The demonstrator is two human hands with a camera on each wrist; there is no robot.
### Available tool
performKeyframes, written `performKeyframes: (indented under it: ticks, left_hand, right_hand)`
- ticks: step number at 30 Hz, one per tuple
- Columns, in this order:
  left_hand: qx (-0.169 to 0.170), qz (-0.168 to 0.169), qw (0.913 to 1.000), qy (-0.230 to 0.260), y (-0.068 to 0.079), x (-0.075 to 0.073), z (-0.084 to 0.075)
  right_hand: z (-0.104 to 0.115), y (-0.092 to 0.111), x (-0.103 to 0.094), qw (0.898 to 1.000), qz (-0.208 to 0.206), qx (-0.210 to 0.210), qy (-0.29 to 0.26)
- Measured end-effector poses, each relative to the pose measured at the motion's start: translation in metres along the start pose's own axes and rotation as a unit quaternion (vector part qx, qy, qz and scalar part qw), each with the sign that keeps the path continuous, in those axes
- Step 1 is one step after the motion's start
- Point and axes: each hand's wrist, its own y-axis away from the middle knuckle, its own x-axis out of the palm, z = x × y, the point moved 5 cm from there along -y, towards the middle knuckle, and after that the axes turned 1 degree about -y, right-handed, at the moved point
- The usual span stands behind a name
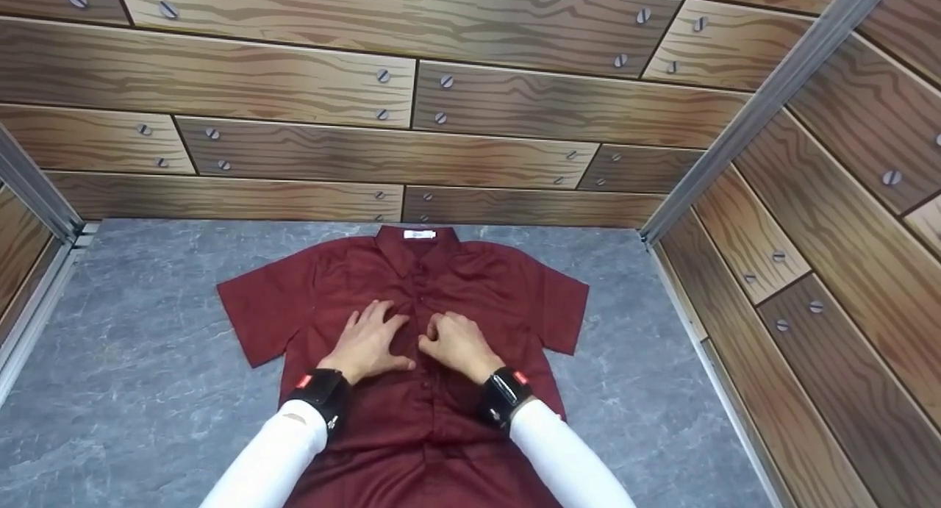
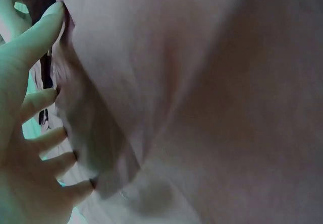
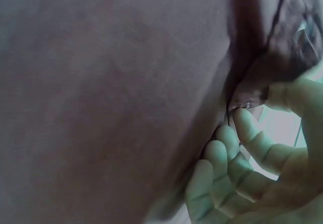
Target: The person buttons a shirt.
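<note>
A dark red short-sleeved button-up shirt [image 1: 375,420] lies front up, collar [image 1: 397,247] toward the back wall and sleeves spread to both sides. On the left half of its chest rests my left hand [image 1: 371,342], fingers spread and thumb toward the button placket [image 1: 428,401]. In the left wrist view those fingertips touch the cloth. Just across the placket is my right hand [image 1: 459,346], fingers curled. The right wrist view shows its thumb and index finger pinching the shirt's edge beside a small button [image 3: 245,105]. The shirt's hem is out of view.
The shirt lies on a grey marbled surface [image 1: 147,390]. Wood-patterned panels rise at the back [image 1: 294,151] and on the right [image 1: 831,265], with metal rails [image 1: 735,133] along the corners. A white label [image 1: 419,234] shows inside the collar.
</note>
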Motion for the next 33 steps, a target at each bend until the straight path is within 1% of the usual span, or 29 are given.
performKeyframes:
  ticks: [2,4,7,10,15,21,25,29,31,33]
  left_hand:
    - [0.007,-0.022,0.9997,0.007,-0.002,0.0,-0.002]
    - [0.02,-0.053,0.9983,0.011,-0.004,0.0,-0.006]
    - [0.045,-0.104,0.9936,0.008,-0.007,0.001,-0.012]
    - [0.059,-0.132,0.9894,0.002,-0.01,0.002,-0.016]
    - [0.068,-0.142,0.9875,-0.003,-0.012,0.005,-0.02]
    - [0.084,-0.157,0.9841,-0.002,-0.01,0.005,-0.022]
    - [0.094,-0.164,0.9821,0.001,-0.008,0.005,-0.023]
    - [0.093,-0.171,0.9808,-0.001,-0.007,0.005,-0.024]
    - [0.091,-0.176,0.9802,0.002,-0.007,0.005,-0.024]
    - [0.088,-0.178,0.9801,0.01,-0.006,0.006,-0.024]
  right_hand:
    - [-0.002,0.0,-0.002,1.0,-0.008,-0.003,-0.015]
    - [-0.005,0.001,-0.004,0.999,-0.019,-0.007,-0.027]
    - [-0.008,0.002,-0.005,0.999,-0.033,-0.016,-0.04]
    - [-0.01,0.002,-0.006,0.998,-0.042,-0.021,-0.045]
    - [-0.011,0.005,-0.005,0.997,-0.047,-0.024,-0.049]
    - [-0.01,0.007,-0.005,0.997,-0.053,-0.032,-0.052]
    - [-0.008,0.008,-0.007,0.994,-0.053,-0.052,-0.074]
    - [-0.006,0.007,-0.008,0.993,-0.048,-0.082,-0.076]
    - [-0.004,0.007,-0.008,0.993,-0.045,-0.086,-0.069]
    - [-0.004,0.007,-0.007,0.994,-0.044,-0.079,-0.066]
